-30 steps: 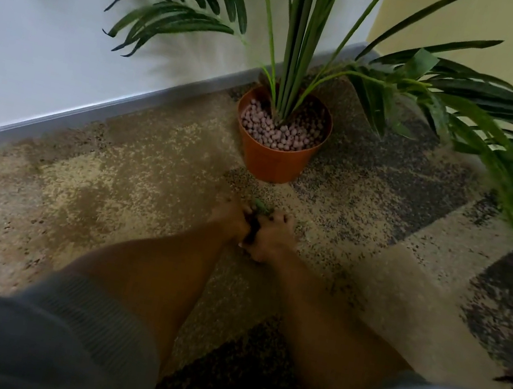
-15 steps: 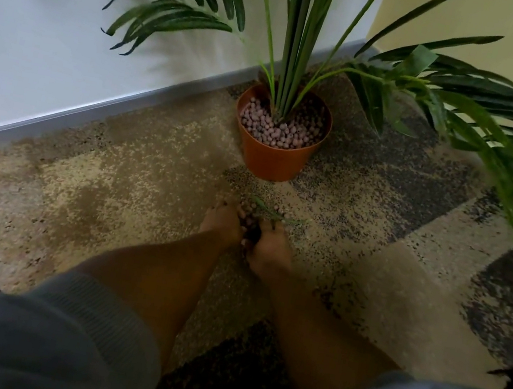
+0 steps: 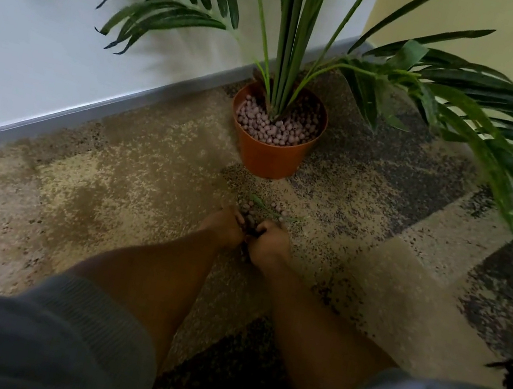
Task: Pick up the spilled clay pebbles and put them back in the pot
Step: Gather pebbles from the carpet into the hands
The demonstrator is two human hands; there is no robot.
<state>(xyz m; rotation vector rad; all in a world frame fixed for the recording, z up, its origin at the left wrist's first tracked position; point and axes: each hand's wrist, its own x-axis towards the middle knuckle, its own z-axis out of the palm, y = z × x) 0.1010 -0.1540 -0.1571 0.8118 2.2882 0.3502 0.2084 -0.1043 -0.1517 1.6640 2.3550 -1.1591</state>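
An orange pot [image 3: 268, 158] stands on the carpet by the wall, holding a palm and filled with pale clay pebbles [image 3: 270, 128]. A small heap of spilled pebbles [image 3: 251, 208] lies on the carpet just in front of the pot, with a thin green leaf [image 3: 274, 212] across it. My left hand [image 3: 224, 224] and my right hand [image 3: 270, 243] rest on the floor side by side, cupped against each other with dark pebbles caught between them. The fingers are curled under and mostly hidden.
Long palm fronds [image 3: 485, 132] reach out low to the right of the pot and over the left. A white wall with a grey skirting board [image 3: 91, 110] runs behind. The carpet [image 3: 112, 186] is patchy beige and dark.
Both hands have drawn back a little toward me along the carpet, uncovering more loose pebbles and the leaf in front of them. The pot has not moved.
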